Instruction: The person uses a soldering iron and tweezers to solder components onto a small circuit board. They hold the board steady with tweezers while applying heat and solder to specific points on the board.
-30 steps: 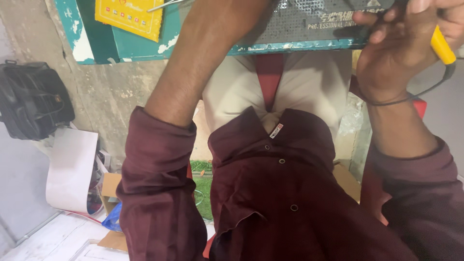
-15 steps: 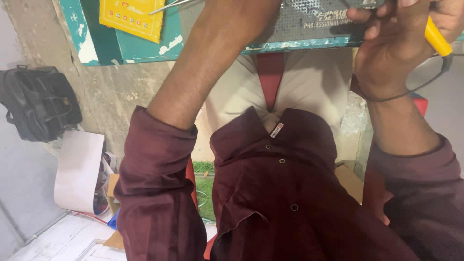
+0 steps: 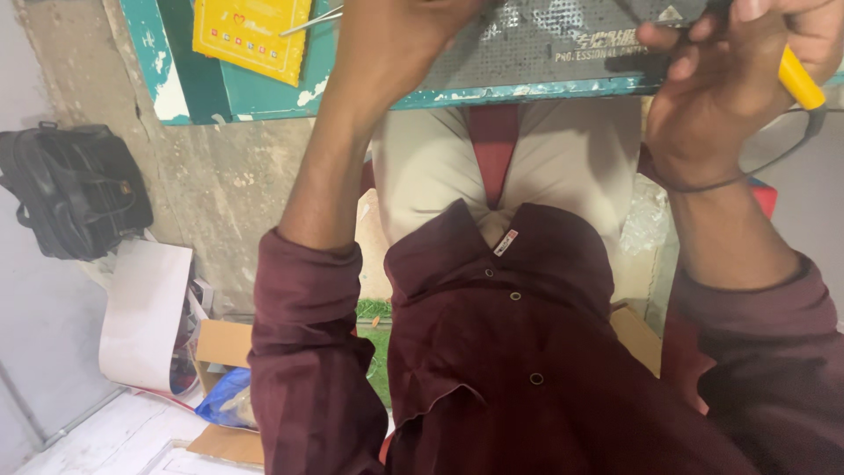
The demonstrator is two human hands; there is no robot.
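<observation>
Right hand (image 3: 730,97) grips yellow-handled tool (image 3: 800,77); left hand (image 3: 396,44) on grey mat (image 3: 563,40), grip unclear.

Maroon button-up shirt (image 3: 527,352) with dark round buttons and a small tag at the collar, sleeves pushed up the forearms. Beige trousers (image 3: 440,167), thin dark band (image 3: 694,185) on the right wrist.

Teal bench (image 3: 202,97) bears yellow card (image 3: 251,35), grey mat (image 3: 563,35)

A small repair workshop: chipped teal workbench (image 3: 264,92), perforated work mat (image 3: 563,35), rough concrete wall (image 3: 220,185).
</observation>
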